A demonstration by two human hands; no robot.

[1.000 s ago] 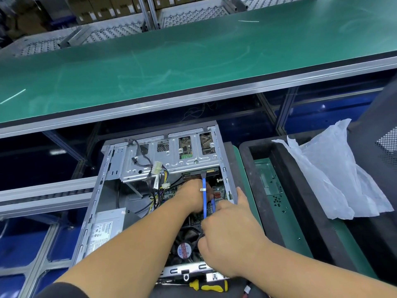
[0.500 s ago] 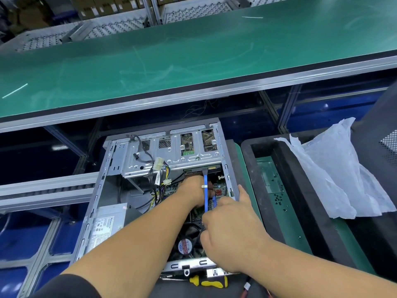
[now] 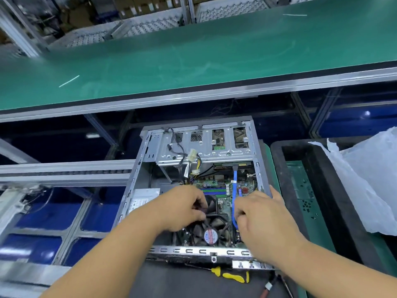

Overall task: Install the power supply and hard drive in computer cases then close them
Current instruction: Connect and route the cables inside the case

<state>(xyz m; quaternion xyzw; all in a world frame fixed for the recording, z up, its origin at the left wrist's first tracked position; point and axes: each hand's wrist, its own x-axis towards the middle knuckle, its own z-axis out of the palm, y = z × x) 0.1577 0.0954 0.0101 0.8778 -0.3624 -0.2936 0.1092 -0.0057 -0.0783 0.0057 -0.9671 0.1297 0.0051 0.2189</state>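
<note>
1 open computer case (image 3: 256, 147) at centre frame, 1 fan (image 3: 210, 231) inside. 2 hands: left hand (image 3: 184, 208) fingers clenched, contents unclear; right hand (image 3: 261, 220) grasping 1 blue cable (image 3: 234, 179).

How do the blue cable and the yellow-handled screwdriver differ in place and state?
The blue cable runs inside the open case; the screwdriver lies outside, before its near edge. The right hand touches the cable; no hand touches the screwdriver. The cable bends; the screwdriver is straight.
</note>
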